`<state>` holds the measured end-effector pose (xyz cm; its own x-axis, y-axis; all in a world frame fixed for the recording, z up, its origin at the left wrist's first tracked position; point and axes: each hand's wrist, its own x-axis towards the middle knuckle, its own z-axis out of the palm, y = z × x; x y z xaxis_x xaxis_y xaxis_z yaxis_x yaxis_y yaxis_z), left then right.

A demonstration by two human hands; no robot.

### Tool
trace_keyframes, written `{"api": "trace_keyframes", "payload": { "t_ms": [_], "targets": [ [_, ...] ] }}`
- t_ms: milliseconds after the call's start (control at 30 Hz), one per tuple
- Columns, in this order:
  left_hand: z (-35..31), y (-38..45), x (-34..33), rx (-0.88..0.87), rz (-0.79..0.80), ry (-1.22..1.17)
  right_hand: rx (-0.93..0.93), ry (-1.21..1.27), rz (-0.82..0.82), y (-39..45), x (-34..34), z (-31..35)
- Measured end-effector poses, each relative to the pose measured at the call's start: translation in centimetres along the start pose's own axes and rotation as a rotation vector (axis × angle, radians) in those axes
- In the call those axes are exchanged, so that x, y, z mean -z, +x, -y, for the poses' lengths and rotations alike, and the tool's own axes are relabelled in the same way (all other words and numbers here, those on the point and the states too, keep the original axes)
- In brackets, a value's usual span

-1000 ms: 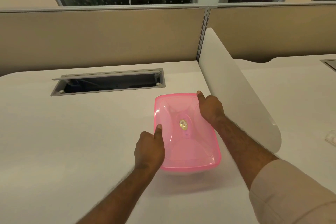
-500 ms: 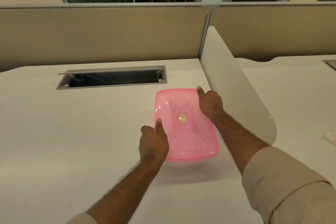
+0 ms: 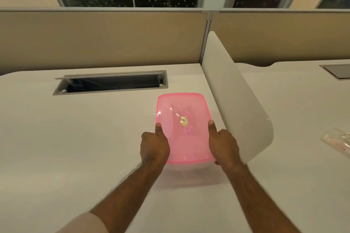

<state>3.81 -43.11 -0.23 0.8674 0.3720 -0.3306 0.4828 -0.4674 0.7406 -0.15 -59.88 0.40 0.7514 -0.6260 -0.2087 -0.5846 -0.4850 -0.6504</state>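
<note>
A translucent pink plastic container with a pink lid [image 3: 182, 111] stands on the white desk [image 3: 75, 138], close to the divider. A small gold sticker sits at the lid's middle. My left hand [image 3: 154, 146] grips its left side, thumb lying on the lid's left edge. My right hand [image 3: 222, 143] grips its right side near the front corner, thumb on the lid's right edge. The fingers of both hands curl down the sides, out of sight.
A white rounded divider panel [image 3: 236, 104] rises just right of the container. An open cable tray slot [image 3: 111, 82] is cut into the desk behind it. A clear plastic packet [image 3: 337, 141] lies on the neighbouring desk at right. Beige partition walls close the back.
My right hand has slid from the lid's far right corner back to the near right side. The container has turned straighter, and my left hand keeps its hold on the left edge.
</note>
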Motion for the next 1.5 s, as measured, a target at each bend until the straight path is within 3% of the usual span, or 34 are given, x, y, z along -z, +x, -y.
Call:
{"api": "trace_keyframes", "payload": {
  "t_ms": [400, 800, 1100, 1500],
  "targets": [
    [-0.3, -0.2, 0.1, 0.023, 0.024, -0.019, 0.142, 0.141, -0.034, -1.1, 0.6, -0.6],
    [-0.3, -0.6, 0.2, -0.004, 0.022, -0.020, 0.187, 0.123, -0.127, -1.4, -0.4, -1.1],
    [-0.4, -0.7, 0.8, -0.054, 0.059, 0.024, 0.255, -0.102, -0.051, 1.4, 0.1, 1.0],
    [-0.5, -0.8, 1.4, -0.075, 0.142, 0.005, -0.009, 0.043, 0.108, 11.2, -2.0, 8.6]
  ]
}}
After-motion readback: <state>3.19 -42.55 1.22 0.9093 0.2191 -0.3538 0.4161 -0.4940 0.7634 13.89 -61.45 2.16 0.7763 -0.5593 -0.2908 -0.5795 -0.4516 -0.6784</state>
